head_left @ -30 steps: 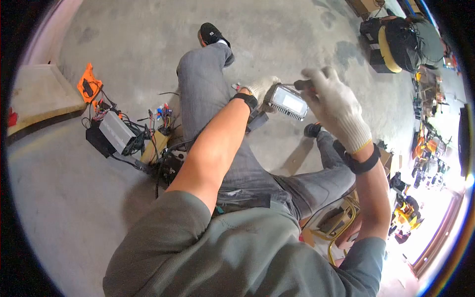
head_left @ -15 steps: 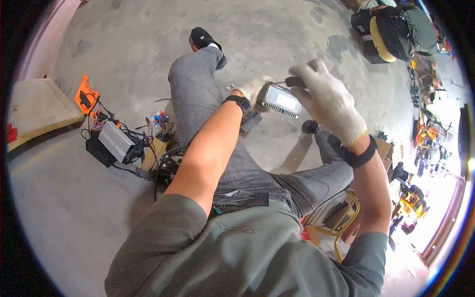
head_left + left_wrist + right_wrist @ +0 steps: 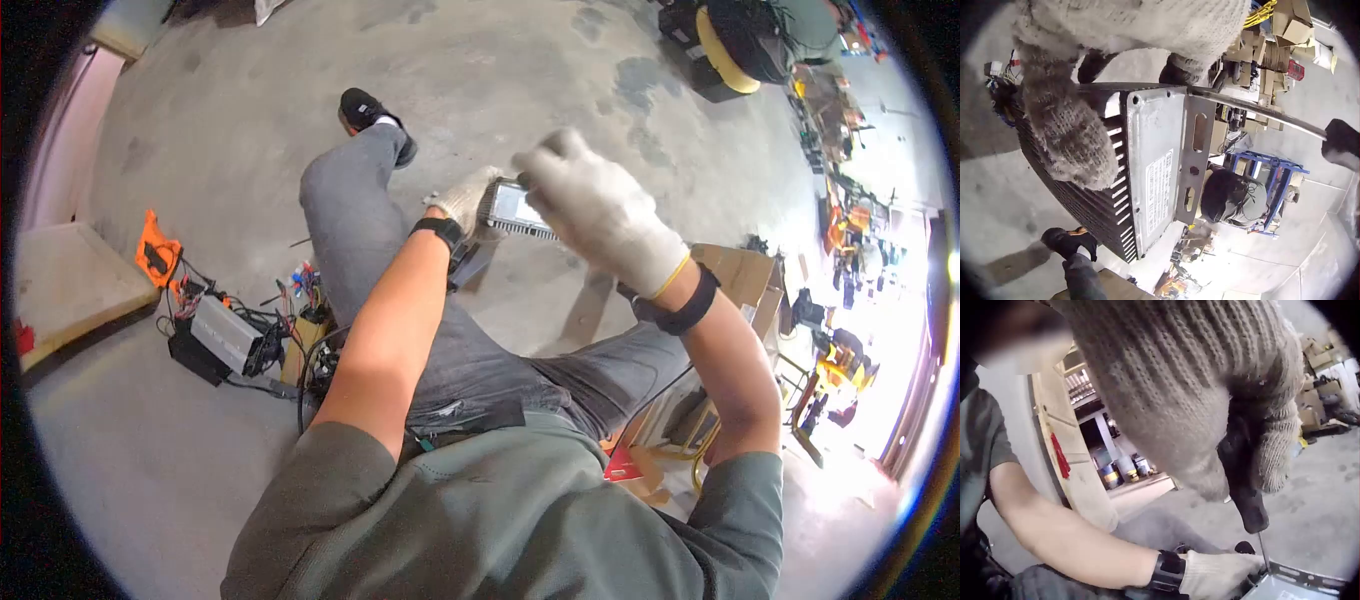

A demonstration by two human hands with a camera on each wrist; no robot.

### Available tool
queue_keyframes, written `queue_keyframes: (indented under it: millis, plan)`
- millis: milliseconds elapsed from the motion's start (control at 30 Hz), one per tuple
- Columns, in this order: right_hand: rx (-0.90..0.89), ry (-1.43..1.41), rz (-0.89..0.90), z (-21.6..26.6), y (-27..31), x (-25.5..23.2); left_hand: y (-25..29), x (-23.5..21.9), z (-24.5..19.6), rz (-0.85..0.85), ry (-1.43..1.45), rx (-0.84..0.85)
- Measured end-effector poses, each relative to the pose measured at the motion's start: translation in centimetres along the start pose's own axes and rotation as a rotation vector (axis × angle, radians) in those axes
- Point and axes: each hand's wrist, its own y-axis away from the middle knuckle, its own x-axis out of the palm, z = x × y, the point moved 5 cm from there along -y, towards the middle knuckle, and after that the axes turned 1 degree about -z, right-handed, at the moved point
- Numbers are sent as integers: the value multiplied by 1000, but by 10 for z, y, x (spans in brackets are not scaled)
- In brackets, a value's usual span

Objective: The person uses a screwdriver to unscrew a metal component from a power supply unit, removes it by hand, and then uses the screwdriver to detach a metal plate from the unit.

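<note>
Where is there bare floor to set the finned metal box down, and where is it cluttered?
Bare concrete floor lies beyond the raised knee and black shoe, and ahead of the finned box. Another open patch lies between the legs, below the box. The person's left is crowded with a wire tangle and grey unit; cardboard boxes crowd the right.

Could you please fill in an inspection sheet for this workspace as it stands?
Surface: bare concrete floor, stained in patches.
Job's things: finned metal box; screwdriver, tip at the box's flange.
Clutter: silver unit, orange case, cardboard box.
Hands: gloved left hand grips the box; gloved right hand grips the screwdriver.
Cables: tangled wires beside the silver unit.
Surroundings: workshop with yellow-banded dark bundle and cluttered equipment on the far side.
</note>
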Motion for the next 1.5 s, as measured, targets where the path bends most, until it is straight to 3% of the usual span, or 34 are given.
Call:
queue_keyframes:
  millis: [100,133,167,233,267,300,367,400,433,500,533,567,633,700,733,767,833,900,967,1000,1033,1100,1133,1167,1233,1267,1400,1467,1500]
  plan:
    - [-184,149,-16,8,5,15,49,42,-49,-61,346,-183]
    - [-170,158,-15,11,6,12,56,40,-59,49,-187,-82]
    - [-155,141,49,15,7,10,81,55,-99,93,-837,-20]
    - [-106,164,120,21,5,12,41,21,-38,-89,-367,-163]
    - [47,149,135,17,0,16,36,18,-29,52,-785,106]
    - [203,130,147,9,-2,18,36,27,-39,69,-798,117]
    - [296,80,-73,-16,-12,5,53,37,-48,-251,207,-415]
    - [374,78,38,-18,-15,-2,62,43,-58,-240,122,-400]
    - [381,76,26,-20,-11,-5,57,43,-59,-236,108,-398]
    - [38,26,71,-1,-1,1,48,41,-47,-146,230,-267]
    - [-3,6,127,7,4,0,54,49,-56,-100,392,-248]
    - [-34,-11,141,8,6,4,64,45,-66,-123,-156,-241]
    - [-111,80,174,9,8,11,55,35,-57,105,-826,228]
    - [-178,73,121,16,6,12,-2,-8,18,-4,17,115]
    - [33,117,180,11,1,12,10,-3,11,-17,77,-13]
    - [249,164,233,4,-2,12,19,13,-6,9,-226,109]
    - [252,131,61,-10,-9,2,42,26,-22,-179,268,-349]
    - [224,87,66,-9,-4,-8,34,21,-19,-201,282,-373]
    - [25,24,74,1,4,-7,22,13,-10,-49,45,-206]
    - [-62,81,122,4,6,-4,33,20,-33,48,-750,204]
    - [-79,77,134,6,9,-2,18,11,-11,23,-302,46]
    - [-164,195,123,11,12,1,2,1,13,-34,-160,-75]
    - [-226,205,56,12,12,2,21,15,-3,-94,151,-280]
    - [-238,200,59,14,9,5,23,16,-4,-105,157,-280]
    - [194,200,106,-3,5,9,23,14,-5,-130,146,-238]
    - [218,217,61,-11,1,5,23,14,-5,-128,142,-240]
    - [144,125,-12,-14,4,-8,26,12,-10,-163,194,-320]
    - [-100,63,35,0,8,-6,31,17,-13,-111,191,-290]
    - [-98,62,39,-1,8,-3,29,15,-9,-109,194,-294]
